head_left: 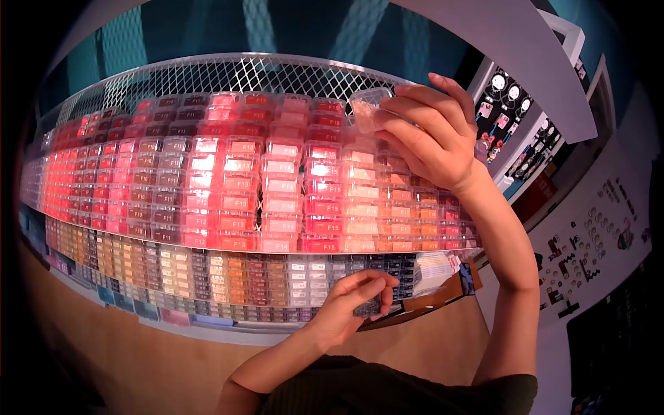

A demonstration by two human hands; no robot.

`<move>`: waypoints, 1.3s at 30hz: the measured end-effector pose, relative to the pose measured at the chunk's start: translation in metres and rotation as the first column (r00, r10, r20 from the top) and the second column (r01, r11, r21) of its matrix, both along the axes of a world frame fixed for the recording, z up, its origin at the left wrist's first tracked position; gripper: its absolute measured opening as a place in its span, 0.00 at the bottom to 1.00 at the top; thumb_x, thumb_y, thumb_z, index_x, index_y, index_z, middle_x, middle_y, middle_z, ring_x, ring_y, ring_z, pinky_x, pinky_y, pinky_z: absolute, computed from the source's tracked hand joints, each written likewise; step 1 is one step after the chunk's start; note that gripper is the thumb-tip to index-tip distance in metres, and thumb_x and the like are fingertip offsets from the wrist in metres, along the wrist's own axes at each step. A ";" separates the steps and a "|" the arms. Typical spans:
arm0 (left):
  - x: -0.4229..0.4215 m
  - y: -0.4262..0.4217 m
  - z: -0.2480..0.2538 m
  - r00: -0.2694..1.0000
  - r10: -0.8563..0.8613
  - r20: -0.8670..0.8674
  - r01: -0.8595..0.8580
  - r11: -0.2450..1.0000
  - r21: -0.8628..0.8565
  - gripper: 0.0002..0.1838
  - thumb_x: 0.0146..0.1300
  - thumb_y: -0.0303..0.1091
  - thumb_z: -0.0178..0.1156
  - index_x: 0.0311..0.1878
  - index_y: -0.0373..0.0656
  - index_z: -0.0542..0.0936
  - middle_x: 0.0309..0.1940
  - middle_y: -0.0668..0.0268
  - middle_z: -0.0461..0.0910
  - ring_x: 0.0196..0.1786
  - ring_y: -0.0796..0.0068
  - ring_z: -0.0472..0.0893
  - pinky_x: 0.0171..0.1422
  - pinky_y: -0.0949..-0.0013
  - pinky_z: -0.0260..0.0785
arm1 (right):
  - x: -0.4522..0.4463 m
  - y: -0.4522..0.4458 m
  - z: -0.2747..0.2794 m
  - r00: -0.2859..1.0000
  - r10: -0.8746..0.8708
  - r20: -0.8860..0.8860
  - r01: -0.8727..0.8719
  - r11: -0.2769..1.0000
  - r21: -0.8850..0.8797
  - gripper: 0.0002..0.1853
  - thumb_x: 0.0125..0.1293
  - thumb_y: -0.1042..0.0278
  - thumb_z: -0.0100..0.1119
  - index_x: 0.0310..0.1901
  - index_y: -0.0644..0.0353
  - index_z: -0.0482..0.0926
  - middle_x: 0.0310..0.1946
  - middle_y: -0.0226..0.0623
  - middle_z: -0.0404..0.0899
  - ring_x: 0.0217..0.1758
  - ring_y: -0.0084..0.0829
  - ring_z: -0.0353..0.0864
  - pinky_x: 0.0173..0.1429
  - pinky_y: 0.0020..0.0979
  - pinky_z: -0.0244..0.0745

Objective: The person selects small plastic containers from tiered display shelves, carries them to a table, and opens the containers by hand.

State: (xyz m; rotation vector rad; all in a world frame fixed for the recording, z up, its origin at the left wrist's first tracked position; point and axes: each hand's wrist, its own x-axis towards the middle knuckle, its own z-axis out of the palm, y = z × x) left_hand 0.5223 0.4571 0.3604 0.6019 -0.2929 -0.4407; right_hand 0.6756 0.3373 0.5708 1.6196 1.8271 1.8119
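At the top of the stacked boxes, my right hand (432, 131) pinches a small clear plastic box (366, 111) by its right side. Pale peach, grainy contents show through its walls. Just below it stands a column of peach boxes (361, 193) with white labels. My left hand (353, 304) is lower, in front of the lower shelf, its fingers curled in. A dark speckled patch shows beneath those fingers; whether it is a held box or part of the shelf behind, I cannot tell.
Columns of labelled red and pink boxes (238, 204) fill the upper shelf, backed by white wire mesh (290, 83). More boxes (238, 283) line the lower shelf. A white stack (434, 270) sits at its right end. Trinkets hang on a display (508, 104) to the right.
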 end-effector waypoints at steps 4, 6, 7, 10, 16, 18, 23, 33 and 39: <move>-0.001 0.002 0.001 0.998 0.047 -0.031 -0.046 0.999 0.019 0.13 0.75 0.39 0.55 0.49 0.39 0.79 0.32 0.65 0.76 0.35 0.72 0.75 0.36 0.69 0.66 | 0.007 0.003 0.002 0.995 -0.051 -0.087 0.053 0.998 0.029 0.15 0.49 0.67 0.76 0.40 0.57 0.86 0.41 0.33 0.85 0.49 0.35 0.83 0.67 0.44 0.69; -0.002 0.004 0.002 0.998 0.055 -0.040 -0.054 0.998 0.023 0.13 0.75 0.39 0.55 0.49 0.39 0.79 0.32 0.65 0.76 0.35 0.72 0.75 0.36 0.69 0.66 | 0.015 0.008 0.003 0.956 -0.078 -0.282 0.108 0.990 0.090 0.14 0.51 0.65 0.75 0.41 0.56 0.86 0.40 0.33 0.84 0.48 0.37 0.82 0.66 0.43 0.68; -0.002 0.004 0.002 0.998 0.054 -0.030 -0.053 0.998 0.022 0.13 0.75 0.39 0.55 0.50 0.39 0.79 0.32 0.65 0.76 0.35 0.72 0.75 0.36 0.69 0.66 | 0.018 0.011 0.003 0.923 -0.111 -0.368 0.160 0.981 0.106 0.14 0.53 0.64 0.75 0.41 0.56 0.86 0.39 0.33 0.84 0.47 0.38 0.82 0.66 0.42 0.67; -0.002 0.007 0.001 0.999 0.053 -0.011 -0.053 0.998 0.020 0.13 0.75 0.39 0.55 0.50 0.39 0.78 0.33 0.65 0.76 0.35 0.72 0.75 0.36 0.69 0.66 | 0.016 0.015 0.004 0.807 -0.221 -0.547 0.295 0.954 0.051 0.11 0.61 0.62 0.70 0.43 0.57 0.86 0.40 0.36 0.84 0.46 0.39 0.83 0.62 0.38 0.71; -0.003 0.012 0.000 0.998 0.058 0.006 -0.058 0.998 -0.001 0.13 0.75 0.39 0.54 0.50 0.39 0.78 0.32 0.65 0.76 0.35 0.73 0.75 0.36 0.70 0.66 | 0.013 0.019 0.008 0.405 -0.194 -0.894 0.321 0.945 -0.060 0.11 0.68 0.63 0.64 0.44 0.62 0.85 0.42 0.40 0.85 0.44 0.35 0.85 0.49 0.33 0.78; -0.002 0.014 -0.002 0.998 0.053 0.016 -0.053 0.999 -0.004 0.12 0.75 0.39 0.54 0.50 0.40 0.78 0.32 0.65 0.76 0.35 0.73 0.75 0.36 0.70 0.65 | 0.019 0.019 0.007 0.570 -0.209 -0.795 0.299 0.954 -0.037 0.12 0.68 0.64 0.63 0.47 0.62 0.85 0.42 0.39 0.85 0.44 0.32 0.85 0.49 0.32 0.78; -0.002 0.013 -0.002 0.999 0.052 0.004 -0.052 0.999 0.001 0.12 0.75 0.39 0.54 0.50 0.40 0.78 0.31 0.65 0.75 0.35 0.74 0.75 0.35 0.71 0.65 | 0.013 0.039 0.006 0.416 -0.168 -0.894 0.266 0.962 -0.056 0.12 0.69 0.63 0.62 0.47 0.60 0.85 0.42 0.37 0.85 0.43 0.30 0.84 0.48 0.32 0.78; -0.010 0.018 -0.002 0.997 0.083 -0.008 -0.083 0.997 0.011 0.13 0.76 0.39 0.53 0.50 0.40 0.78 0.31 0.65 0.75 0.35 0.74 0.74 0.36 0.71 0.65 | 0.008 0.055 0.005 0.231 -0.161 -0.960 0.275 0.957 -0.095 0.12 0.69 0.62 0.63 0.45 0.60 0.87 0.36 0.36 0.87 0.40 0.24 0.83 0.46 0.27 0.77; -0.011 0.017 -0.002 0.996 0.091 0.022 -0.091 0.996 -0.008 0.12 0.75 0.37 0.54 0.50 0.38 0.79 0.31 0.65 0.76 0.34 0.74 0.74 0.37 0.70 0.66 | 0.015 0.053 0.002 0.220 -0.174 -0.960 0.285 0.952 -0.108 0.12 0.69 0.63 0.62 0.47 0.61 0.86 0.36 0.38 0.86 0.39 0.28 0.84 0.47 0.29 0.76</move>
